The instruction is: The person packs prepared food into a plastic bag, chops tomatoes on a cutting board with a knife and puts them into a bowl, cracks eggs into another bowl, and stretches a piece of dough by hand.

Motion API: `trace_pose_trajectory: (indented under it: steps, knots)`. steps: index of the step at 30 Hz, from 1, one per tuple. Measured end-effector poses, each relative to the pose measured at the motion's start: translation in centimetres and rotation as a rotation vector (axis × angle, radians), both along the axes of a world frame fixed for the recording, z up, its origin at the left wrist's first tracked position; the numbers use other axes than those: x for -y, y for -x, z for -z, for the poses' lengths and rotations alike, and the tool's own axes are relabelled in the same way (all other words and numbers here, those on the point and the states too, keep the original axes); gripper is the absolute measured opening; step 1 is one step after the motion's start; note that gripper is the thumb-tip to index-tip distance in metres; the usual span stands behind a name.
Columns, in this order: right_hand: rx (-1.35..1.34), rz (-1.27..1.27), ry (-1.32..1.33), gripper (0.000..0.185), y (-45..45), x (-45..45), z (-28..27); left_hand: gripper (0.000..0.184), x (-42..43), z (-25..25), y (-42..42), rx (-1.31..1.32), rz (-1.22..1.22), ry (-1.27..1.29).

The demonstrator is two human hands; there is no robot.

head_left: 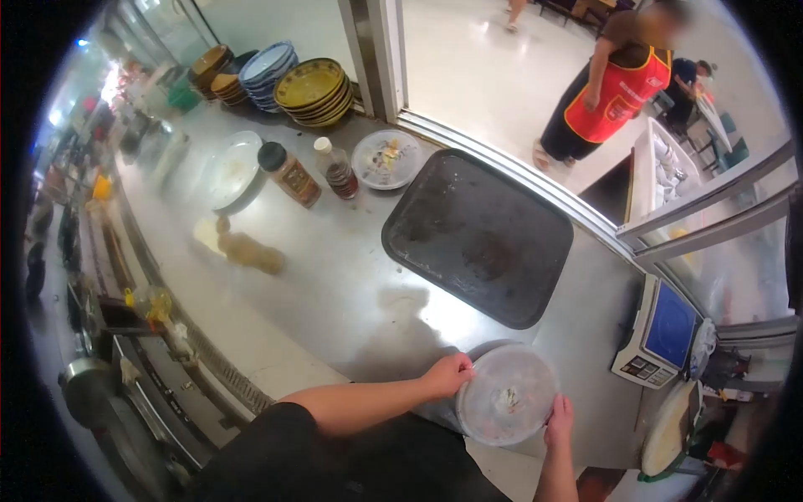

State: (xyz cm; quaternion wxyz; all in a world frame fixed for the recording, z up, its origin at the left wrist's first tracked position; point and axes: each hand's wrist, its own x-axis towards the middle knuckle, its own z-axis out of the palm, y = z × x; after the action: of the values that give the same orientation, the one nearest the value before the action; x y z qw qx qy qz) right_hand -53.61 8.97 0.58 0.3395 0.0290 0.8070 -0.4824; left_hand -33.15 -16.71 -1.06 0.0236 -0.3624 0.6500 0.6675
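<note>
A round, see-through plastic container (512,381) is between my two hands at the near edge of the steel counter. Some small pale and dark bits show near its middle; whether they are inside or on top, I cannot tell. My left hand (449,375) grips its left rim with the fingers curled in. On the opposite side, my right hand (560,420) pinches the right rim. Just beyond the container lies a dark, stained tray (477,238).
Stacked bowls (314,92), a spice jar (288,174), a sauce bottle (336,167), another round container (387,159) and a white plate (224,171) stand farther back. A weighing scale (657,330) is at right. Beyond the window stands a person in a red apron (623,96).
</note>
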Motion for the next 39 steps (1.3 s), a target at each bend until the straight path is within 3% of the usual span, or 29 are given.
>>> trace_pose_trajectory:
  steps: [7, 10, 14, 17, 24, 28, 30, 32, 34, 39]
  knots:
    - [-0.012, -0.020, 0.033, 0.030, 2.4, 9.2, -4.1, 0.020, 8.7, -5.3, 1.0, 0.003, -0.018, -0.006]
    - [0.002, -0.045, 0.066, 0.030, 3.3, 15.3, -5.6, 0.018, 12.9, -3.8, 2.2, -0.067, -0.109, 0.015]
    - [-0.031, -0.092, 0.129, 0.031, 5.9, 22.3, -3.1, 0.013, 20.3, -5.6, 3.5, -0.057, -0.168, -0.035]
    - [-0.083, -0.122, 0.207, 0.031, 7.1, 27.3, -2.1, 0.014, 24.6, -4.0, 4.2, -0.085, -0.192, -0.070]
    - [-0.071, -0.199, 0.052, 0.032, 8.4, 34.7, -0.2, 0.013, 29.9, 1.9, 4.8, -0.093, -0.275, -0.096]
    - [-0.151, -0.201, -0.025, 0.029, 8.4, 32.8, -0.3, 0.019, 29.5, 1.7, 4.7, -0.088, -0.255, -0.119]
    - [-0.186, -0.160, 0.023, 0.024, 7.6, 30.5, -2.3, 0.026, 28.4, 1.9, 4.2, -0.025, -0.475, 0.129]
    - [-0.209, -0.139, 0.025, 0.020, 7.2, 26.1, -4.0, 0.032, 27.1, 2.0, 3.1, -0.131, -0.594, 0.375]
    - [-0.118, -0.172, 0.054, 0.017, 6.6, 20.1, -3.3, 0.032, 24.1, -0.7, 2.1, -0.203, -0.680, 0.487]
    - [-0.114, 0.101, 0.098, 0.015, 4.4, 5.7, -1.1, 0.027, 10.9, -4.7, 2.1, -0.206, -0.318, 0.793]
